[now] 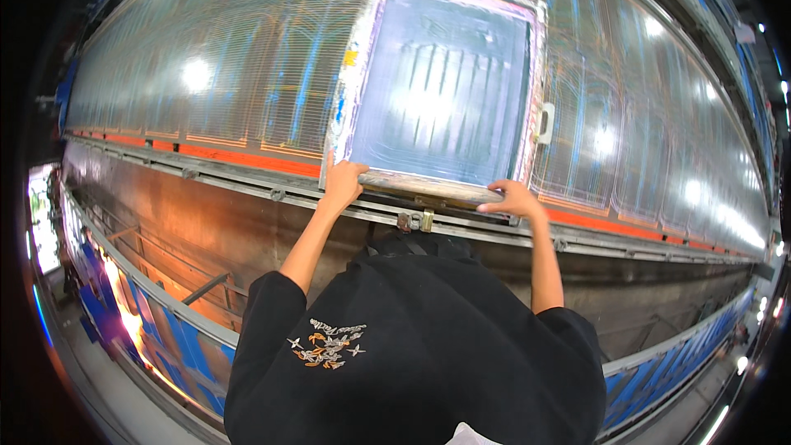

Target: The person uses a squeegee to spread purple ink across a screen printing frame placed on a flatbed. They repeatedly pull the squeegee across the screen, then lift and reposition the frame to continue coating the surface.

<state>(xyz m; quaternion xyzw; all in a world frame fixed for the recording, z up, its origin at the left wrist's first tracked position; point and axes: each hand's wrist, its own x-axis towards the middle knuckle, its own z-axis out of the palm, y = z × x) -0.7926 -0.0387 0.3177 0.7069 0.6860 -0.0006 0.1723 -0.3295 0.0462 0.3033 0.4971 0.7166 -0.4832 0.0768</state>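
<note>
A screen printing frame (354, 66) with paint-smeared edges and a bluish-grey mesh lies across the near side of a long printing table. My left hand (342, 184) grips its near left corner, the thumb lying over the near bar. At the near right corner my right hand (517, 199) holds the same bar, thumb pointing inward. Parts of the fingers of both hands are hidden behind the bar. A small pale handle-shaped piece (545, 124) sits just beside the frame's right edge.
The long table (222, 74) carries rows of thin coloured outlines and blue streaks. A metal rail (247, 185) with an orange strip (272, 162) runs along its near edge, with a metal bracket (416, 221) below the frame. Behind me runs another table with blue-streaked sides (185, 346).
</note>
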